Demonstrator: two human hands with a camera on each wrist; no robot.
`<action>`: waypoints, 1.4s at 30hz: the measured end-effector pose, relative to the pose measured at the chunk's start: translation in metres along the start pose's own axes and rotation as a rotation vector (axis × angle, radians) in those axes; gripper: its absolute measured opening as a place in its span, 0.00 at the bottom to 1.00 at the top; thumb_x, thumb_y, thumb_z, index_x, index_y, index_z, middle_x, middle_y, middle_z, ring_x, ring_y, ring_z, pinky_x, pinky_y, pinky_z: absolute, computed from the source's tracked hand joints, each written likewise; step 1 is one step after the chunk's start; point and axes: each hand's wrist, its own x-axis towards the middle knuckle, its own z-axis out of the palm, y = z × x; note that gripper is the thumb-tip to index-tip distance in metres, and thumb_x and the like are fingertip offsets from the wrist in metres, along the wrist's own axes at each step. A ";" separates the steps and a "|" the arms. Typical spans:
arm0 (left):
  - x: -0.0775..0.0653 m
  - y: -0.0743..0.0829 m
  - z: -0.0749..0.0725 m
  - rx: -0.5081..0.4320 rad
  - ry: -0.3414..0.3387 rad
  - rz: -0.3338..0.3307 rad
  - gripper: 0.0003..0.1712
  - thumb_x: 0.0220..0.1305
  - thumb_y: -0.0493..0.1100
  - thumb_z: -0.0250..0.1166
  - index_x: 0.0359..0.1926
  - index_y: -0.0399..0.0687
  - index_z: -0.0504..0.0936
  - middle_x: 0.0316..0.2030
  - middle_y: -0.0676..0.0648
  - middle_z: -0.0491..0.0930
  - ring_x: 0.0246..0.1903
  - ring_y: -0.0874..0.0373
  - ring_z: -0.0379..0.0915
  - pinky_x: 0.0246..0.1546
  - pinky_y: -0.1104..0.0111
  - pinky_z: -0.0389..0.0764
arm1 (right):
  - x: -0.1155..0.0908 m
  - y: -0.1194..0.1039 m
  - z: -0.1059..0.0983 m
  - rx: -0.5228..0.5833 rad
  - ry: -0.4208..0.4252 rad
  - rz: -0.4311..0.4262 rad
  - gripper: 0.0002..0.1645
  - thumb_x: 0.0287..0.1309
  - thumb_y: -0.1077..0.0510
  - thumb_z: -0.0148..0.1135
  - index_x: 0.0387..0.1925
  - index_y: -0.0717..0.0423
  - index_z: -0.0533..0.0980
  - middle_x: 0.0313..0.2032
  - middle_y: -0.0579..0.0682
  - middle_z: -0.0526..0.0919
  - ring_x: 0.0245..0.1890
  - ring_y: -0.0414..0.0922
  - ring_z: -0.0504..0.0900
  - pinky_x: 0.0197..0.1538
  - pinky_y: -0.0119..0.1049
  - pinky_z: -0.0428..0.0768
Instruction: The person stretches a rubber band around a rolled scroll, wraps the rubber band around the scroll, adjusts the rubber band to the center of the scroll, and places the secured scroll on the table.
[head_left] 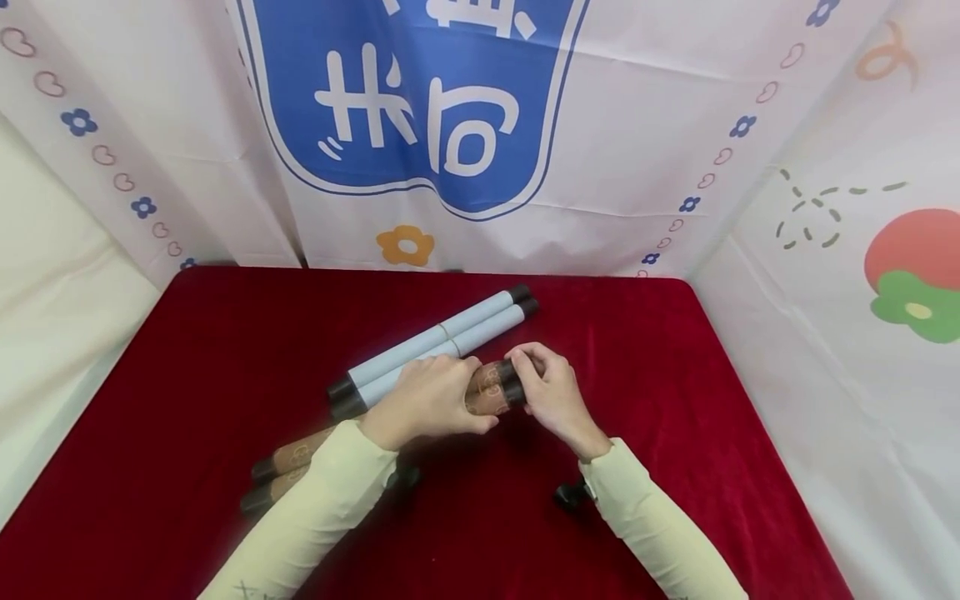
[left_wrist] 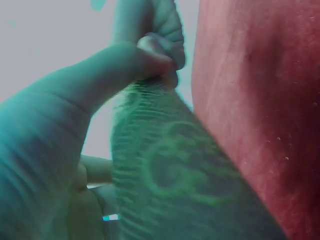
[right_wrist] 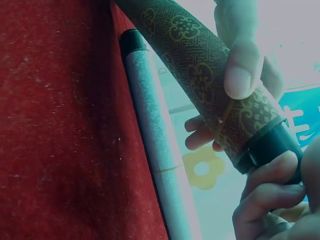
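Observation:
My left hand (head_left: pixel 427 396) grips a pair of brown patterned scrolls (head_left: pixel 491 387) from above, its thumb on the near side. At their upper right end, my right hand (head_left: pixel 553 398) pinches the black end caps. The scrolls slant across the table, their other black ends at lower left. In the right wrist view, a thin band (right_wrist: pixel 225 120) crosses the brown scroll (right_wrist: pixel 192 65) beside my left thumb. The left wrist view is blurred and shows the scroll's curled pattern (left_wrist: pixel 185 165) close up. Just behind the hands lie two pale blue scrolls (head_left: pixel 427 340) with black ends, tied together by a thin band.
Dark red velvet cloth (head_left: pixel 637 358) covers the table. A white printed curtain (head_left: pixel 630 125) with a blue emblem hangs along the back edge, and pale cloth walls rise at both sides. Small black pieces show under both cuffs.

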 end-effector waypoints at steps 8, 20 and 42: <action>-0.006 -0.004 -0.001 0.024 -0.002 -0.001 0.31 0.43 0.70 0.78 0.33 0.54 0.79 0.21 0.56 0.74 0.21 0.60 0.70 0.19 0.64 0.71 | -0.001 0.005 -0.003 0.012 -0.001 -0.001 0.17 0.80 0.47 0.54 0.49 0.52 0.84 0.28 0.54 0.84 0.13 0.45 0.73 0.19 0.36 0.76; -0.001 -0.004 0.024 -0.182 0.153 0.084 0.32 0.53 0.71 0.76 0.46 0.53 0.83 0.28 0.58 0.80 0.25 0.65 0.74 0.25 0.70 0.75 | 0.000 0.002 -0.008 -0.003 0.001 -0.021 0.17 0.80 0.46 0.54 0.49 0.50 0.83 0.29 0.53 0.85 0.14 0.46 0.74 0.18 0.38 0.78; -0.012 -0.017 0.016 -0.209 0.098 0.054 0.31 0.52 0.67 0.79 0.46 0.52 0.83 0.29 0.58 0.79 0.27 0.65 0.72 0.27 0.70 0.74 | 0.007 0.006 -0.022 0.006 0.031 -0.033 0.19 0.79 0.49 0.56 0.51 0.59 0.83 0.28 0.56 0.83 0.13 0.44 0.73 0.18 0.36 0.76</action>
